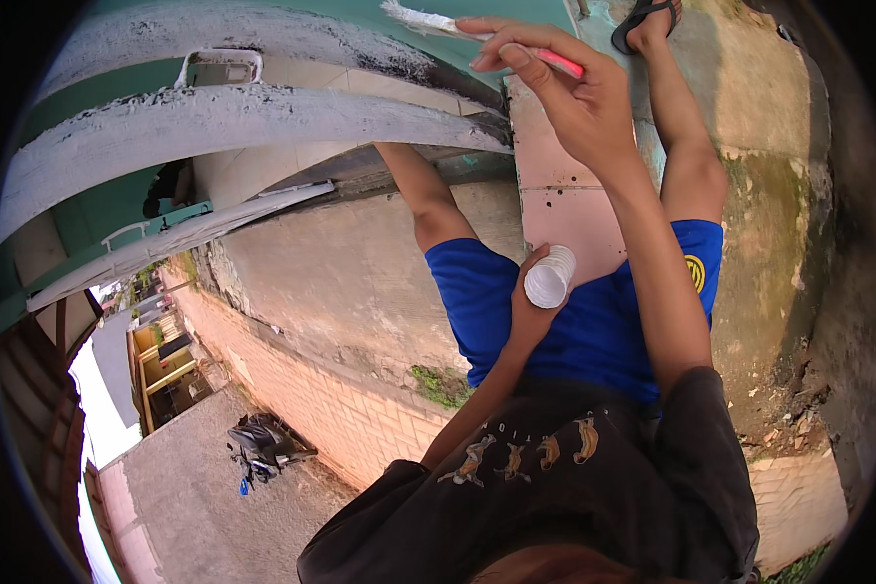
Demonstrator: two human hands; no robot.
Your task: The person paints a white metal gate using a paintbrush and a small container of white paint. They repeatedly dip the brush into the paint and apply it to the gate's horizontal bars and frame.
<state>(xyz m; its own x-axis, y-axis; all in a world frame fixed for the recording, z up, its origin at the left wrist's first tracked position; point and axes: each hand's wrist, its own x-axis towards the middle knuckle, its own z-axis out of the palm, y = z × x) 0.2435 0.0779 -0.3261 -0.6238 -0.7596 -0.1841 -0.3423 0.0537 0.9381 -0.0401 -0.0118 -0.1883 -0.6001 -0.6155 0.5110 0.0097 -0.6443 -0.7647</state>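
Note:
In my right hand (pixel 555 95) is a slim paintbrush (pixel 423 20), held by its handle near the top of the view. Its bristles are coated white and point left, and the handle's end is pinkish red. White-painted rails (pixel 263 117) stand to the left of the brush, with dark, flaking patches on them; the bristles are close to a turquoise surface (pixel 482 18), and I cannot tell whether they touch it. Down at my lap, my left hand (pixel 531 310) is wrapped around a ribbed white cup (pixel 550 277), its mouth facing me and its inside white.
I straddle a pink tiled ledge (pixel 562 190). Concrete ground (pixel 350 270) and a low brick-patterned wall (pixel 299 387) lie to the left. Beyond that wall a motorcycle (pixel 266 445) is parked on paving. Rubble (pixel 796 416) lies at the right.

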